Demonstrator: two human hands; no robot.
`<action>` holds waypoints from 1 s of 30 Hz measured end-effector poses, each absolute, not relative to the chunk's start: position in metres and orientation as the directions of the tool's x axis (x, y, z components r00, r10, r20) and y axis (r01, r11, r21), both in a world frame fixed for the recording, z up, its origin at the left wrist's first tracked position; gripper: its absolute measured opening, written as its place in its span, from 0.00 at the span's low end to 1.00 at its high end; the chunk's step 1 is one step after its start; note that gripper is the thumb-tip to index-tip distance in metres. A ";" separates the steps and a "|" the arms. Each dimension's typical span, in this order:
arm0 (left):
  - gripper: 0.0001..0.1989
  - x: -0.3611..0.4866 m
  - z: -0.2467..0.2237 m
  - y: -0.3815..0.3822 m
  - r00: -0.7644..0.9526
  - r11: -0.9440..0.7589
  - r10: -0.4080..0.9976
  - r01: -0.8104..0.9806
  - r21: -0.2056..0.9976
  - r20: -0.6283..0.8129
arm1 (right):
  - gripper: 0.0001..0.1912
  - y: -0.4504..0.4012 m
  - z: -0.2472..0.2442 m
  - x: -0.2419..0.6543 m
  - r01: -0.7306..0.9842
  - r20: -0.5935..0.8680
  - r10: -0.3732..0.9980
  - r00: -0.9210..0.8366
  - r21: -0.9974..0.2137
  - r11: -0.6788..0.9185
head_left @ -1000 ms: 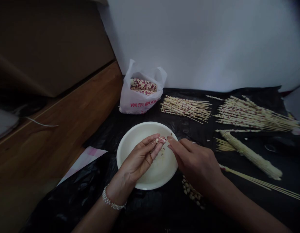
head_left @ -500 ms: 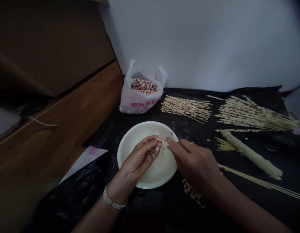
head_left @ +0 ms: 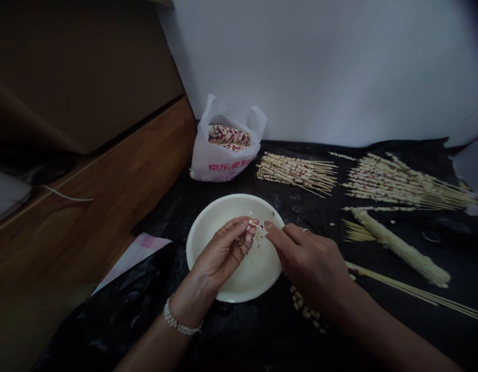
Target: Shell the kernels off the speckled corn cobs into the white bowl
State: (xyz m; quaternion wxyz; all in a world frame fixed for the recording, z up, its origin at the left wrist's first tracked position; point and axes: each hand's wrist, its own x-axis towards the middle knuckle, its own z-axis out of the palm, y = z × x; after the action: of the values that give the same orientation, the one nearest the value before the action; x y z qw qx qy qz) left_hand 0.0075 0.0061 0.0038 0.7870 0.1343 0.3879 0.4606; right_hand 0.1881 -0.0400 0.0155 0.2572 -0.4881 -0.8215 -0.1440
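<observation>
Over the white bowl (head_left: 196, 243), my left hand (head_left: 227, 248) pinches a pale corn kernel (head_left: 251, 222) between thumb and fingertip. A thin skewer (head_left: 256, 225) with a dark red bit on it spans the small gap to my right hand (head_left: 308, 258), whose fingers are closed around its other part, hidden from view. Pale kernels and small bits lie in the bowl's bottom below my left fingers. Loose corn kernels (head_left: 305, 309) are scattered on the black plastic sheet (head_left: 239, 336) beneath my right wrist.
Behind the bowl stands a white plastic bag (head_left: 204, 160) with speckled corn cobs (head_left: 229, 135). Bundles of kernel-threaded skewers (head_left: 293, 170) lie at the back and right (head_left: 394, 181). A stripped cob (head_left: 405, 250) and bare skewers (head_left: 420, 294) are at right.
The pale kernel at my left fingertips has shifted slightly, and more of the thin skewer shows between the hands. Both hands stay over the bowl.
</observation>
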 end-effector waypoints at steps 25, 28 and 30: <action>0.07 0.007 0.005 0.007 0.253 0.545 0.810 -0.658 0.519 -0.530 | 0.18 -0.041 0.015 0.187 0.883 0.536 0.748 -0.391 -0.011 0.470; 0.07 0.008 0.005 0.006 0.241 0.540 0.814 -0.648 0.537 -0.528 | 0.17 -0.041 0.013 0.186 0.882 0.544 0.745 -0.386 -0.018 0.470; 0.07 0.009 0.005 0.005 0.231 0.533 0.820 -0.641 0.553 -0.523 | 0.17 -0.042 0.012 0.186 0.883 0.548 0.746 -0.378 -0.028 0.468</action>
State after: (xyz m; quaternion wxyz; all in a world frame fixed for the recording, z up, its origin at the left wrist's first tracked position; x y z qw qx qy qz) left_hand 0.0094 0.0051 0.0047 0.7767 0.1112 0.4039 0.4704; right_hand 0.1857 -0.0419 0.0116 0.2521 -0.4976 -0.8188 -0.1360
